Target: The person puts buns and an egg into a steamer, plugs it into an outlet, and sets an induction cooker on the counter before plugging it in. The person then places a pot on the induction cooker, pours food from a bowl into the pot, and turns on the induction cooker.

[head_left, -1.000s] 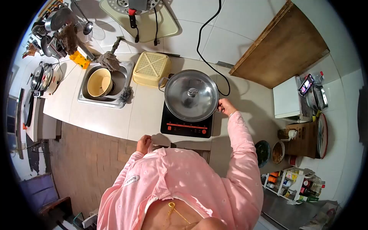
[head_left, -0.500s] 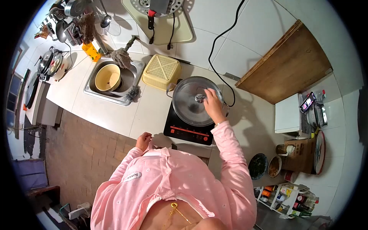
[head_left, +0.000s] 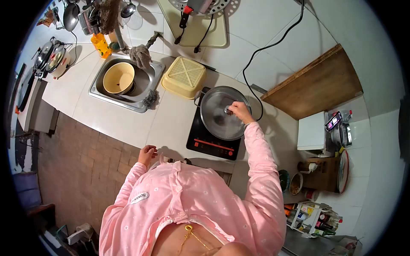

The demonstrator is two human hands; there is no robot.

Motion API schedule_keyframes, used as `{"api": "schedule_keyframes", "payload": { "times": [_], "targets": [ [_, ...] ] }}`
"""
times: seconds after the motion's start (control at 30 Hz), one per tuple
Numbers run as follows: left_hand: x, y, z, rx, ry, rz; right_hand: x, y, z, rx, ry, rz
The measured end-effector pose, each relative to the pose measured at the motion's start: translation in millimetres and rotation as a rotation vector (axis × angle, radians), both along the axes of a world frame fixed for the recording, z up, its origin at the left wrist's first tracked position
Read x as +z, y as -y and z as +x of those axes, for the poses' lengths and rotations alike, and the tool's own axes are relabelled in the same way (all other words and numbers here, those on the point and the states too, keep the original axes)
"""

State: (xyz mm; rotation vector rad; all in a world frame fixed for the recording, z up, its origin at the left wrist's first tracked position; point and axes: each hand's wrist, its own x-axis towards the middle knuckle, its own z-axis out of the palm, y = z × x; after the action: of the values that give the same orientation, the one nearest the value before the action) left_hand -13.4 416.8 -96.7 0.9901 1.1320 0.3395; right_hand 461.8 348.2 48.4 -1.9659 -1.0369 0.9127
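Observation:
My right hand (head_left: 240,112) has its fingers closed round the knob at the middle of the glass lid (head_left: 218,121). The lid lies on a wide metal pan (head_left: 198,99), whose left handle shows. Under the pan is a black induction cooker (head_left: 209,147) with a red-lit control strip. My left hand (head_left: 147,154) hangs by the counter's front edge, near my body, with its fingers curled; whether it holds anything is too small to tell.
Left of the pan is an upturned yellow basket (head_left: 183,77). A sink (head_left: 151,81) holds a yellow bowl (head_left: 118,78). A wooden board (head_left: 316,85) leans at the back right. Bowls, a carton (head_left: 325,175) and a bottle rack (head_left: 308,218) stand to the right.
My right hand has gone from the pan's right handle to the lid knob and closed on it. My left hand stays by the counter edge. The view has shifted.

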Motion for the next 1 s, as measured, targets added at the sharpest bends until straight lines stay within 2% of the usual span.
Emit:
{"api": "schedule_keyframes", "payload": {
  "times": [0.17,0.27,0.37,0.47,0.57,0.67,0.73,0.8,0.87,0.9,1.0],
  "targets": [
    [7,-17,-3,0.100,0.042,-0.122,7,-5,2,-0.004,-0.001,0.049],
    [4,-24,1,0.081,0.076,-0.137,36,-3,1,-0.022,-0.063,0.141],
    [2,-32,10,0.011,0.084,-0.155,75,16,-5,-0.085,0.008,0.237],
    [6,-36,20,-0.049,0.107,-0.132,122,59,-19,-0.178,-0.064,0.358],
    [8,-38,27,-0.073,0.078,-0.126,130,123,-22,-0.373,-0.088,0.442],
    [-2,-43,32,-0.111,0.078,-0.149,94,189,-20,-0.738,-0.233,0.527],
    [-7,-46,37,-0.124,0.077,-0.161,53,233,-19,-0.750,-0.307,0.584],
    [-4,-49,47,-0.135,0.070,-0.143,34,254,-41,-0.856,-0.337,0.532],
    [1,-55,55,-0.136,0.067,-0.117,-12,275,-38,-1.064,-0.443,0.452],
    [2,-58,60,-0.138,0.063,-0.095,-21,276,-39,-1.169,-0.464,0.355],
    [6,-66,77,-0.175,0.050,-0.037,-48,281,-47,-1.224,-0.425,0.409]
  ]
}}
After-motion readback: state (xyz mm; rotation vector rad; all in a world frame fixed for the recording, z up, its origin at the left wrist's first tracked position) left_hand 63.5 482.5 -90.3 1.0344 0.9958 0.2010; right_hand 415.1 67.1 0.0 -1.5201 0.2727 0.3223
